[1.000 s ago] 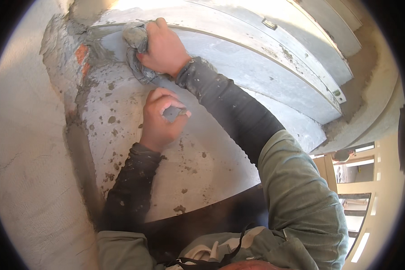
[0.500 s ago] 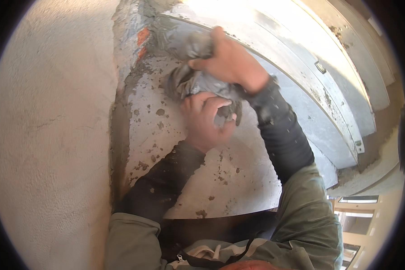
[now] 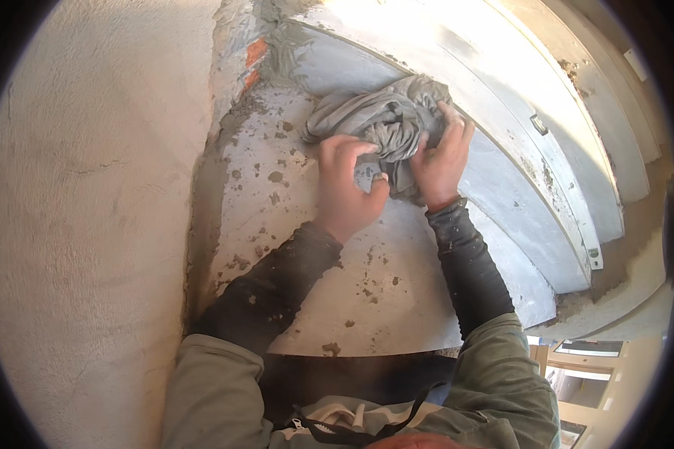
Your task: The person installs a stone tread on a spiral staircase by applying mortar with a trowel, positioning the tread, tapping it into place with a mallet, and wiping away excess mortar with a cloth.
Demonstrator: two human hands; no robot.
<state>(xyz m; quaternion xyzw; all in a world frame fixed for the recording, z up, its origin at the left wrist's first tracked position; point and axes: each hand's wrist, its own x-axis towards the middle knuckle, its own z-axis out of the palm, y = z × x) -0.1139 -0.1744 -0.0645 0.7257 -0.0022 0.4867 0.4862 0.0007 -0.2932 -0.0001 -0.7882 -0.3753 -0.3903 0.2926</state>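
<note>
A crumpled, damp-looking grey cloth (image 3: 386,123) lies bunched at the back of a pale stone step (image 3: 314,299), close to the riser. My right hand (image 3: 443,163) grips the right side of this cloth, with folds between thumb and fingers. At its lower left edge is my left hand (image 3: 348,191), fingertips touching the folds. The left thumb stands well apart from the fingers, and part of the step shows through the gap. Grey mortar crumbs (image 3: 275,176) are scattered over the step, mostly to the left of the cloth.
A rough plastered wall (image 3: 97,209) rises along the left. Wet mortar and exposed orange brick (image 3: 255,52) show at the back corner. Curved stone steps (image 3: 517,187) climb to the right, one carrying a metal-coloured strip. Window frames (image 3: 584,374) appear at lower right.
My right hand has come down and toward me, from above the cloth to its right side. The cloth, blurred and partly covered before, now sits bunched farther right. The left hand has barely shifted.
</note>
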